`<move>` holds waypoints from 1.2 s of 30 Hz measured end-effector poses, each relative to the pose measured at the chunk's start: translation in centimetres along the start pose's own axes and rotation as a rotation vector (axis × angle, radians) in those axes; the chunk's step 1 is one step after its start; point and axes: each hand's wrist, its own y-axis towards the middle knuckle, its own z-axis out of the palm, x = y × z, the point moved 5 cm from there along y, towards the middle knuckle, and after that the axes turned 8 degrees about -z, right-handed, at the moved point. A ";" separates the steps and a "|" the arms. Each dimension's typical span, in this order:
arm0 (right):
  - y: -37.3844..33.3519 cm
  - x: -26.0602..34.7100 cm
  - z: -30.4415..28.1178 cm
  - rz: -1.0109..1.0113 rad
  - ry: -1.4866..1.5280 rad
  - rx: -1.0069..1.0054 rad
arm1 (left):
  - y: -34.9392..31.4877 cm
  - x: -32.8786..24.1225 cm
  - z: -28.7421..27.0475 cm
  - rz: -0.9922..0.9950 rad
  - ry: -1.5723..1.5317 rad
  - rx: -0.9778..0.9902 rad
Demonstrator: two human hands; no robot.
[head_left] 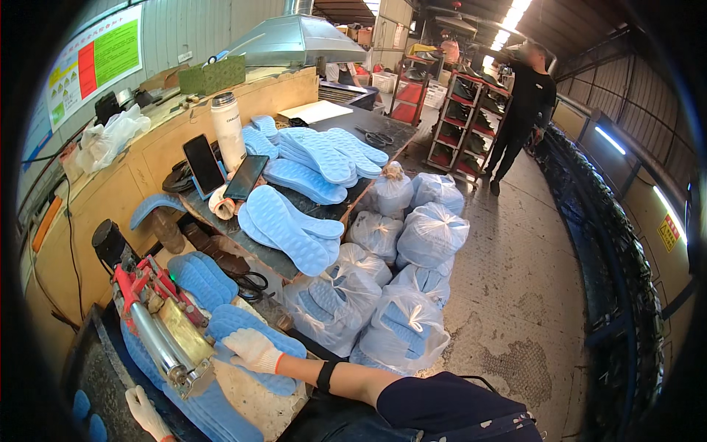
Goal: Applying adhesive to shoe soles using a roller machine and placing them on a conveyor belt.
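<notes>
My right hand [254, 349], in a white knitted glove, rests over light-blue insoles [258, 329] on the bench, its fingers stretched toward a roller machine [163, 346]. This machine has a shiny metal cylinder, red arms and a brass-coloured plate. Blue insoles [213, 412] lie along its near side, partly under the roller. At the lower left, my gloved left hand [146, 414] is beside these insoles with its fingers extended, and I see nothing in it. Behind the machine sits another stack of blue insoles [201, 280].
A dark table [294, 265] ahead carries insole piles [317, 158], two phones [202, 163], a white bottle [228, 132] and scissors [375, 137]. Clear bags of insoles [405, 324] are heaped to its right. Farther off, a person [519, 110] stands by shoe racks [468, 121]. A conveyor [611, 243] runs along the right.
</notes>
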 end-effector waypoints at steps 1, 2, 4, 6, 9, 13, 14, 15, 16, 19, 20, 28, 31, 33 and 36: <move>0.0 0.0 0.0 -0.002 0.000 -0.005 | -0.1 0.0 -0.1 -0.011 0.005 -0.001; -0.1 0.0 0.0 0.004 -0.001 -0.001 | -0.1 0.0 0.1 -0.044 -0.021 0.034; -0.1 0.0 0.1 0.002 -0.005 -0.002 | 0.0 -0.3 -0.1 -0.006 -0.014 -0.001; -0.1 -0.1 0.2 0.007 -0.005 0.002 | 0.1 -0.4 -0.1 0.005 -0.007 -0.009; -0.1 -0.1 0.2 0.009 0.004 0.005 | 0.1 -0.2 0.0 -0.016 0.032 -0.026; 0.0 0.1 0.0 0.005 0.016 -0.006 | -0.7 -0.4 -0.3 -0.084 -0.028 -0.057; -0.1 0.1 0.0 0.017 0.017 0.000 | -0.9 -0.7 -0.1 -0.087 -0.099 -0.022; 0.0 0.2 -0.1 0.010 0.019 -0.002 | -1.0 -1.0 -0.3 -0.130 -0.074 -0.042; 0.0 0.1 -0.1 0.016 0.021 0.008 | -1.1 -1.3 -0.1 -0.167 -0.088 -0.010; 0.2 -0.3 -0.3 -0.004 0.007 -0.007 | -1.7 -2.7 0.1 -0.200 -0.140 -0.023; 0.3 -0.2 -0.1 -0.024 0.018 0.005 | -1.9 -3.6 0.3 -0.091 -0.142 -0.039; 0.4 0.5 0.4 -0.060 -0.068 0.043 | -3.9 -5.9 -1.2 -0.055 0.076 -0.168; 0.4 -0.1 -0.1 0.109 -0.005 0.051 | -3.9 -6.1 -1.1 -0.167 -0.021 -0.079; 0.0 -1.4 -1.0 0.284 0.259 -0.044 | -4.0 -6.6 -1.1 -0.122 -0.034 -0.119; -0.1 -3.0 -2.2 0.478 0.702 -0.175 | -4.2 -6.5 -0.9 -0.135 -0.045 -0.134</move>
